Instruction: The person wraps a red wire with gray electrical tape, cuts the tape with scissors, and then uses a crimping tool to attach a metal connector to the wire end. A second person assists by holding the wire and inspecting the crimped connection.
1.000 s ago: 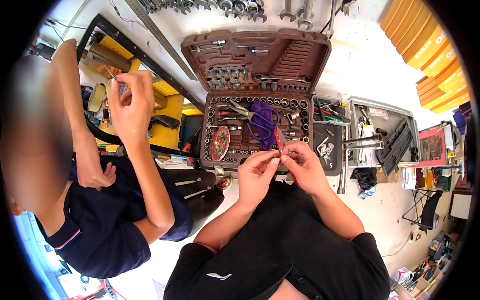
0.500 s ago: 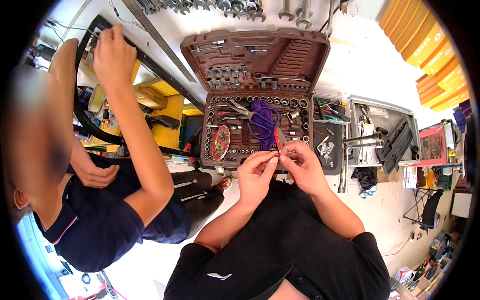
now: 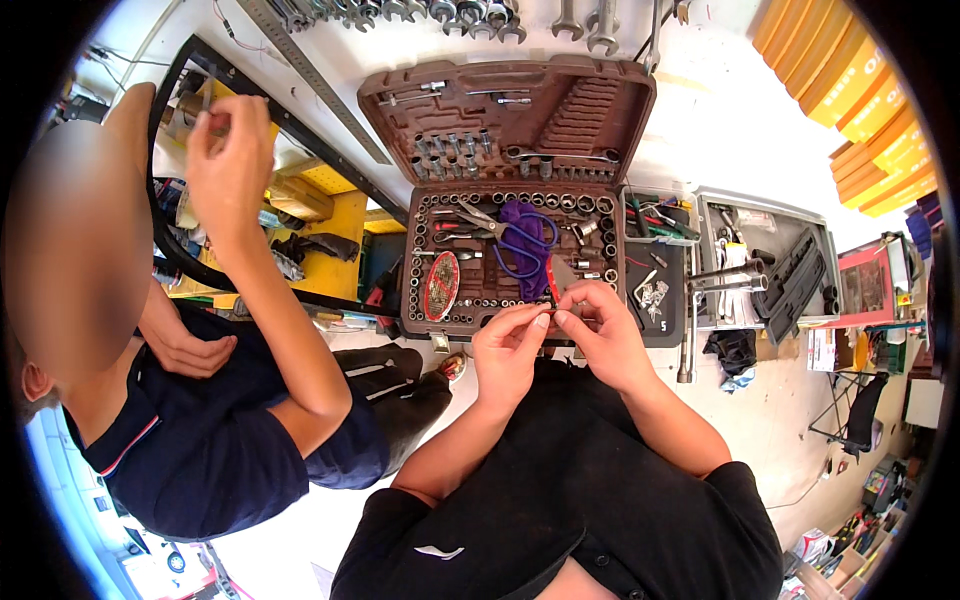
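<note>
My left hand [image 3: 507, 350] and my right hand [image 3: 603, 335] meet fingertip to fingertip before the open socket set case [image 3: 508, 80]. Both pinch at something tiny and dark, too small to name. Upward from my right fingers sticks a red-and-grey tool [image 3: 556, 276] that looks like a folding knife. Just behind it, on the sockets, lie large scissors [image 3: 518, 240] with purple-blue handles and a purple cloth [image 3: 520, 213]. An oval red-rimmed tin or dish [image 3: 441, 286] with a speckled middle rests on the case's left side.
At my left a co-worker in a dark shirt [image 3: 200, 450] raises a hand [image 3: 230, 165] by a black frame [image 3: 300, 125]. Wrenches [image 3: 603, 28] hang beyond the case. To the right are a tray of pliers [image 3: 660, 218], a grey drawer [image 3: 790, 225] and long socket bars [image 3: 725, 280].
The co-worker's raised hand has come down a little, and the head has shifted. My hands keep nearly the same pinch, with only slight finger movement.
</note>
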Motion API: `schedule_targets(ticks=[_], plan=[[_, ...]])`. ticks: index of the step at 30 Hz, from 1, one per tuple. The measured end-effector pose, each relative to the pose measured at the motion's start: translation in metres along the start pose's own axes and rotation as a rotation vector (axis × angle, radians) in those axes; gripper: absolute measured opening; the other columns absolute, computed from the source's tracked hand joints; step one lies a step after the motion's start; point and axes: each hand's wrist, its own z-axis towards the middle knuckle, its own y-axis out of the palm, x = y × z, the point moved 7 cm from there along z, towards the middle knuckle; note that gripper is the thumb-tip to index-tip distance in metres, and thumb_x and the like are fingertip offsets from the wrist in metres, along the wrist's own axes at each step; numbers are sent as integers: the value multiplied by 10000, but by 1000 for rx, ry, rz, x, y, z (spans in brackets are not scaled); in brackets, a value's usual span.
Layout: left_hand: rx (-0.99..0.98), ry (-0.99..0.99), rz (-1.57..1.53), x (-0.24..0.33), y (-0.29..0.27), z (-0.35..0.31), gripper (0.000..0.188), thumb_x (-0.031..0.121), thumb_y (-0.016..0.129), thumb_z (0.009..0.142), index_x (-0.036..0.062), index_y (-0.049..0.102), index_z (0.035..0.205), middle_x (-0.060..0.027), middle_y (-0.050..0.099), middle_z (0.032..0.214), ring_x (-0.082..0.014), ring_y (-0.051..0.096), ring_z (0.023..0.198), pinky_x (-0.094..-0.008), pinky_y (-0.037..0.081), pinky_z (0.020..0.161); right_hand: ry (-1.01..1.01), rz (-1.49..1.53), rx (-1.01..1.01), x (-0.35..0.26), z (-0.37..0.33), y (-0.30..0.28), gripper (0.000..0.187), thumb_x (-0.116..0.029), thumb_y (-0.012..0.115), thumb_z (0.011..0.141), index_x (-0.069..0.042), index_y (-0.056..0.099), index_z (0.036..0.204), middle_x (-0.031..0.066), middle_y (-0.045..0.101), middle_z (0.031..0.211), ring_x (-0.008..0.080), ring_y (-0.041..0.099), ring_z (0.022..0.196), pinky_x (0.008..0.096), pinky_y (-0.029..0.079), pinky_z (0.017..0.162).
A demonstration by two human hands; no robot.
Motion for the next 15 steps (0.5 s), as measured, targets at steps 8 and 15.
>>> schedule_targets(ticks=[8,15], plan=[[-5,4,-36,-1,-2,-1,166,2,673,997,-33,740,1145,-116,702,1106,-165,711,949,-297,597,869,5,-103,-19,0,0,1,119,-18,695,976,-37,637,1078,32,549,1192,102,634,974,260,528,826],[-12,7,-11,-3,-6,-2,159,4,677,995,-36,740,1136,-120,710,1099,-166,713,941,-294,594,858,-6,-128,-28,3,1,3,110,-12,695,976,-27,641,1070,39,546,1192,109,639,978,267,540,831]])
